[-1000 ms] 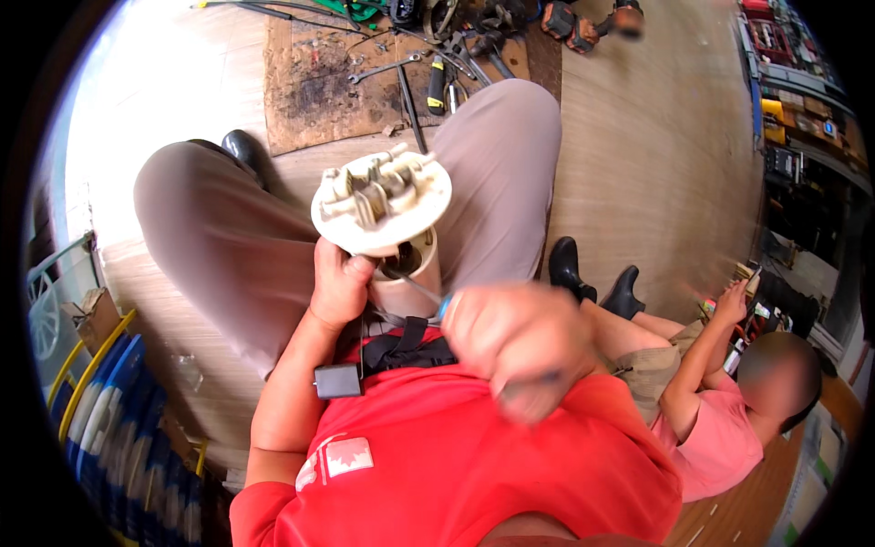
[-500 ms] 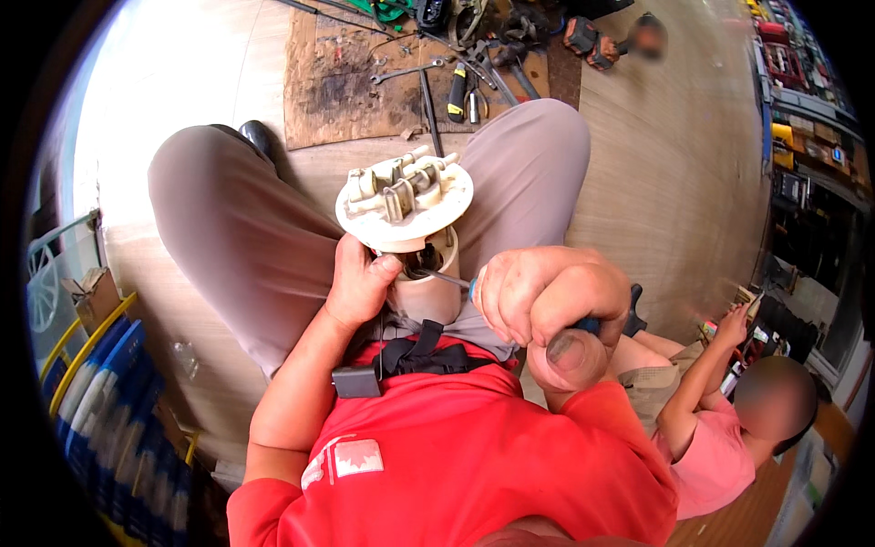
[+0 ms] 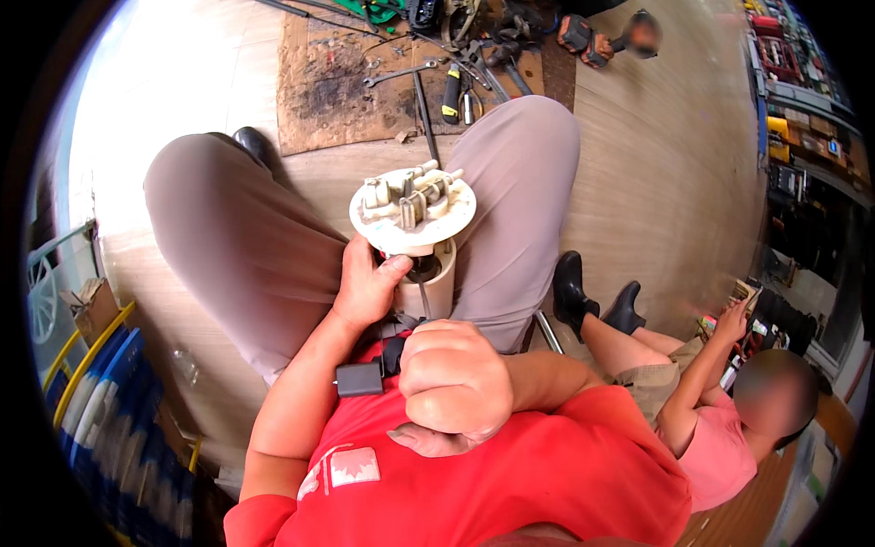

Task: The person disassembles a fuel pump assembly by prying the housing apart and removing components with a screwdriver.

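A fuel pump module (image 3: pixel 412 214) with a cream flange and a cylindrical cup stands between my thighs. My left hand (image 3: pixel 366 284) is wrapped round its left side, the thumb lying by the gap under the flange. In a fist just below the cup, near my belly, my right hand (image 3: pixel 456 387) grips a screwdriver (image 3: pixel 425 299). Only the thin metal shaft shows, running up toward the opening between flange and cup. The screwdriver's handle is covered by my fingers, and its tip is hidden in the dark opening.
Ahead on the floor lies stained cardboard (image 3: pixel 337 109) with a wrench (image 3: pixel 399 73), a yellow-black knife (image 3: pixel 451 94) and other tools. A cordless power tool (image 3: pixel 583 38) lies beyond. A person (image 3: pixel 711 447) sits at right. Blue boxes (image 3: pixel 118 392) fill a yellow-edged rack at left.
My right hand has swung left and toward my belly, turning the screwdriver from a sideways slant to nearly in line with me. The pump module has shifted slightly right, my left hand still on it.
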`<state>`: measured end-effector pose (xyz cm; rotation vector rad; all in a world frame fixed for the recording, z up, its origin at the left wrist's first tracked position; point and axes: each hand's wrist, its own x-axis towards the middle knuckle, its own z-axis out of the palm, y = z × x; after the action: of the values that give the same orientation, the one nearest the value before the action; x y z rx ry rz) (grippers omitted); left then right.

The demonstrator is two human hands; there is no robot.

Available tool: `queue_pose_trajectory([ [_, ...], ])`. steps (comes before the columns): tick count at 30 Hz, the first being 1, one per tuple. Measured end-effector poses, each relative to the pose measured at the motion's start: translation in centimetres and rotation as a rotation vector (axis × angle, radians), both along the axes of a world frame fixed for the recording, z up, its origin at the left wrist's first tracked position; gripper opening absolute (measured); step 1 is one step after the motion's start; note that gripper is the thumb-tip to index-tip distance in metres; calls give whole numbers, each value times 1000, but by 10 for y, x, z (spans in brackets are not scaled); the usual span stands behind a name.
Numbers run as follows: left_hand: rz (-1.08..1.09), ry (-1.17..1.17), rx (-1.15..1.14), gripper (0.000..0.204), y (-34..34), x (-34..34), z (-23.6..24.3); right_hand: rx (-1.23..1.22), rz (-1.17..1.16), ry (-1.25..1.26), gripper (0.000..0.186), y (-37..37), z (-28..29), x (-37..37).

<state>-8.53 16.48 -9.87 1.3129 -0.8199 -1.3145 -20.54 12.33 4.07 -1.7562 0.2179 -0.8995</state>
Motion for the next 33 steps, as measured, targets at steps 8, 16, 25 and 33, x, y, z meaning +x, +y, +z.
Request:
queue_pose_trajectory([
  [8, -33, -57, -26, 93, 7, 4, -7, -113, -71, -34, 37, 20, -11, 7],
  [16, 45, -179, -60, 91, 0, 22, 30, -232, -91, -35, 31, 25, 13, 24],
  [25, -8, -174, -38, 89, -3, 11, 19, -133, -118, -20, 35, 23, 1, 17],
  [33, -33, -171, 62, 90, -9, -4, 0, -87, -222, -65, 37, 15, -27, -2],
])
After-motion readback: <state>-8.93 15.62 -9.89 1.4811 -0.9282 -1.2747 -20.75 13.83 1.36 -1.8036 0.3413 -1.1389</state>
